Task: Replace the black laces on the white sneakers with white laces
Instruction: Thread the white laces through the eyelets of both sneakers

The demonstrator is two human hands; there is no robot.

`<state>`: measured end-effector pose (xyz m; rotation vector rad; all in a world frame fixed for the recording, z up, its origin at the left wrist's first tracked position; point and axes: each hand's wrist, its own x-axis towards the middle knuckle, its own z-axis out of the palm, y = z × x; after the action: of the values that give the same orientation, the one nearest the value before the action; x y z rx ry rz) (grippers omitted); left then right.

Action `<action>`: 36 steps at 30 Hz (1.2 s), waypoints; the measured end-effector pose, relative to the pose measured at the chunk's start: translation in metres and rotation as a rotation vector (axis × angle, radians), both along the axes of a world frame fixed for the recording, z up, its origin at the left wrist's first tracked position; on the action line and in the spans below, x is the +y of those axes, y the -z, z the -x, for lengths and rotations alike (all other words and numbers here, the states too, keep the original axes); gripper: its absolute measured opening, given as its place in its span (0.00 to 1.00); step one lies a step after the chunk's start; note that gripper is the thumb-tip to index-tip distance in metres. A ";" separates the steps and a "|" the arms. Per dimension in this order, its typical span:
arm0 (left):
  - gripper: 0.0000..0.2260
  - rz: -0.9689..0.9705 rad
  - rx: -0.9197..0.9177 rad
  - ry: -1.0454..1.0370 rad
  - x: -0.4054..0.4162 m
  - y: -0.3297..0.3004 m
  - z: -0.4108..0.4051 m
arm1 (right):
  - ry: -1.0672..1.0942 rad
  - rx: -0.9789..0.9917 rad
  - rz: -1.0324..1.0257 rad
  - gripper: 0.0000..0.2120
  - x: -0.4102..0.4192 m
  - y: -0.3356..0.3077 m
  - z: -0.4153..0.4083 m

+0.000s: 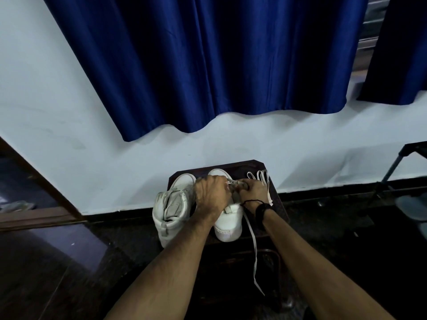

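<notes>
Two white sneakers stand side by side on a small dark stool (280, 211), heels toward me. The left sneaker (172, 209) has no lace that I can see. My left hand (212, 195) lies over the top of the right sneaker (228, 225) with its fingers curled at the eyelets. My right hand (253, 191) meets it there and pinches a white lace (253, 248), whose free end hangs down past the stool's front. A second white lace (261, 177) lies folded at the stool's back right. No black lace is visible.
The stool stands against a pale wall (92, 135) under a dark blue curtain (219, 65). A black stand's leg (390, 172) is at the right, a wooden door frame (41, 197) at the left. The floor is dark.
</notes>
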<state>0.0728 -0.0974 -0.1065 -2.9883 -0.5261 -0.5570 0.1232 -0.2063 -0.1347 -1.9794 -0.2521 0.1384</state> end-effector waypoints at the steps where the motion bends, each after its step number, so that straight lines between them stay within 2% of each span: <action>1: 0.11 -0.010 -0.004 0.006 -0.001 0.000 -0.001 | 0.002 -0.004 0.009 0.11 0.000 -0.001 0.001; 8: 0.13 -0.036 0.059 -0.022 -0.005 -0.004 -0.003 | 0.007 -0.004 0.024 0.14 0.001 0.000 0.002; 12: 0.15 -0.046 0.061 -0.008 -0.002 -0.003 -0.002 | 0.009 -0.022 -0.010 0.12 0.001 0.001 0.004; 22: 0.13 -0.036 0.075 0.054 0.000 -0.003 -0.002 | 0.022 -0.014 -0.014 0.12 0.003 0.003 0.003; 29: 0.13 -0.080 0.112 0.103 0.000 -0.002 -0.007 | 0.023 -0.101 0.080 0.11 0.007 0.001 0.002; 36: 0.11 -0.044 0.066 0.128 0.004 0.001 -0.004 | -0.104 -0.330 0.279 0.10 0.009 -0.006 0.004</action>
<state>0.0766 -0.0936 -0.1076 -3.0013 -0.3151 -0.4693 0.1190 -0.1976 -0.1292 -2.2631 -0.5757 -0.0934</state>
